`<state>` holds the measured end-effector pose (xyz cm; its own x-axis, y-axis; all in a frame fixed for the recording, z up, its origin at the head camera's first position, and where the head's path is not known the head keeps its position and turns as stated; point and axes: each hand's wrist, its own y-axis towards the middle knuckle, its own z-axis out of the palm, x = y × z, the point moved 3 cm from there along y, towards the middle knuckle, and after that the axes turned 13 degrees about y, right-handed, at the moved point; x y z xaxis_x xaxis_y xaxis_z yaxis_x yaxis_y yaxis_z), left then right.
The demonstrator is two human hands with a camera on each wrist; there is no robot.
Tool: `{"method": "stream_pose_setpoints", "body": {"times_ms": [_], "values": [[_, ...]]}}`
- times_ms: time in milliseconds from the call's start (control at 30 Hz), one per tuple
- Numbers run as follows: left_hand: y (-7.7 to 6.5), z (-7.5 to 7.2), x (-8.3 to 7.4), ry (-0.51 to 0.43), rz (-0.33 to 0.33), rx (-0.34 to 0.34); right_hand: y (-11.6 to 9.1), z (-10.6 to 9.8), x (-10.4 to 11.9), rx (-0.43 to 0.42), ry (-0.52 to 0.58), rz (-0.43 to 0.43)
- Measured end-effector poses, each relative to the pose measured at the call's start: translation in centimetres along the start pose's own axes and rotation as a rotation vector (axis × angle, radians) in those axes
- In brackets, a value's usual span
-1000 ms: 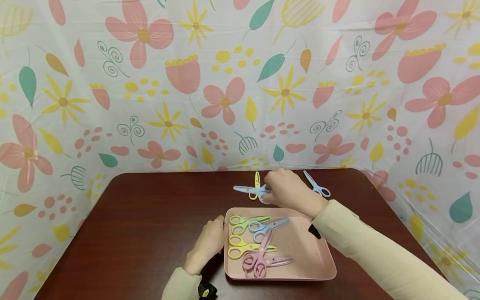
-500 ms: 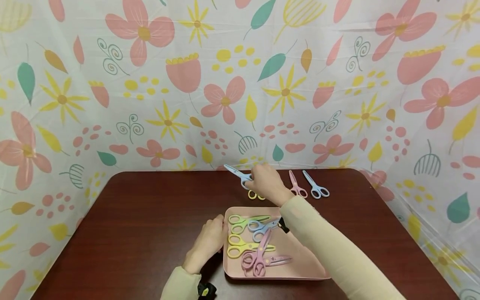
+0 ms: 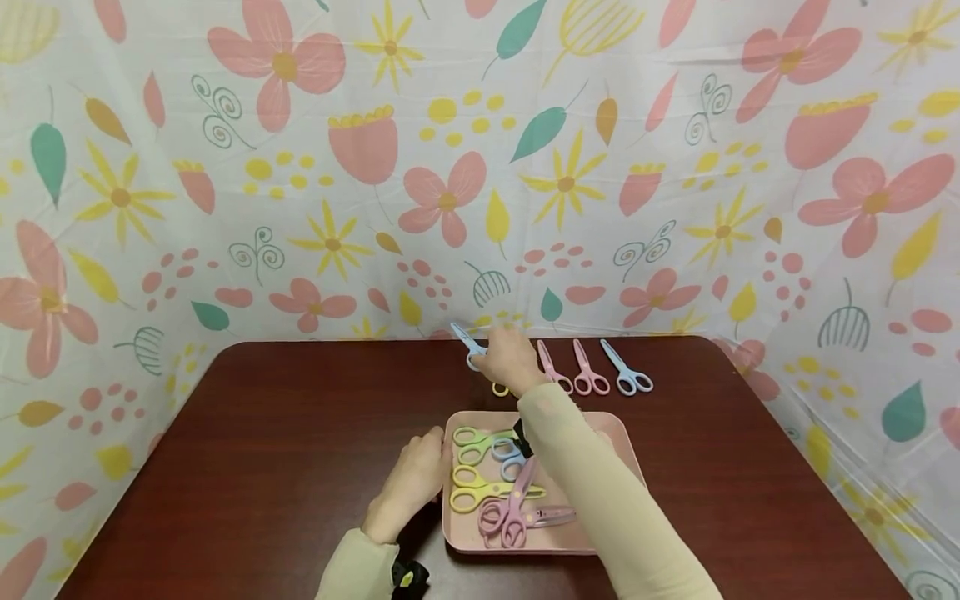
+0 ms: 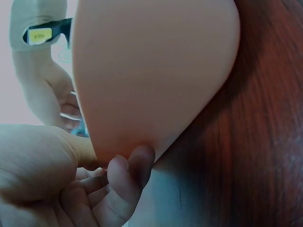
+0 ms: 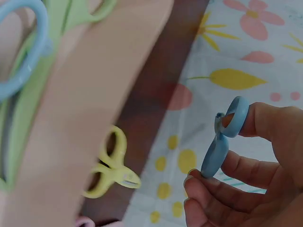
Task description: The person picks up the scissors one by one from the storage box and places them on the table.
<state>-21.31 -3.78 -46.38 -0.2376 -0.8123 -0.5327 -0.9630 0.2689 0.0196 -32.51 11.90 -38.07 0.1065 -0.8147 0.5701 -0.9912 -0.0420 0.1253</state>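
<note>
My right hand point(image 3: 510, 358) holds a pair of light blue scissors point(image 3: 465, 337) by the handle loops above the table's far edge, blades pointing up and left. In the right wrist view, thumb and fingers pinch the blue handles point(image 5: 215, 153). Just below that hand lies a pair of yellow scissors point(image 5: 113, 172), mostly covered by it in the head view. My left hand point(image 3: 412, 475) grips the left side of a pink tray point(image 3: 613, 429); the left wrist view shows fingertips point(image 4: 142, 163) against its outer wall. Green scissors point(image 3: 472, 433), yellow scissors point(image 3: 468, 498) and pink scissors point(image 3: 513, 517) lie inside the tray.
Right of my right hand, two pairs of pink scissors point(image 3: 588, 375) and a blue pair point(image 3: 630, 375) stand in a row on the dark wooden table point(image 3: 300, 433), blades toward the back. Another blue pair point(image 3: 507, 454) is in the tray, partly under my sleeve. A flowered curtain point(image 3: 450, 125) hangs behind.
My right hand has moved left and slightly farther back with the blue scissors, whose blades have turned from leftward to up-left. Pink scissors behind it have come into view. The left hand stays put.
</note>
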Motion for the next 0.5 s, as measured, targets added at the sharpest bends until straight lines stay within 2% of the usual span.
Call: {"method": "stream_pose_setpoints", "body": {"times_ms": [133,333,500], "values": [[0.1,0.0,0.1,-0.002,-0.004,0.005,0.1,1.3,-0.5,0.028,0.016,0.077],[0.2,0.1,0.0,-0.014,-0.005,0.013,0.4,2.5,-1.0,0.051,-0.040,0.166],[0.2,0.0,0.1,-0.019,-0.012,0.005,1.0,3.0,-0.8,0.054,-0.060,0.198]]}}
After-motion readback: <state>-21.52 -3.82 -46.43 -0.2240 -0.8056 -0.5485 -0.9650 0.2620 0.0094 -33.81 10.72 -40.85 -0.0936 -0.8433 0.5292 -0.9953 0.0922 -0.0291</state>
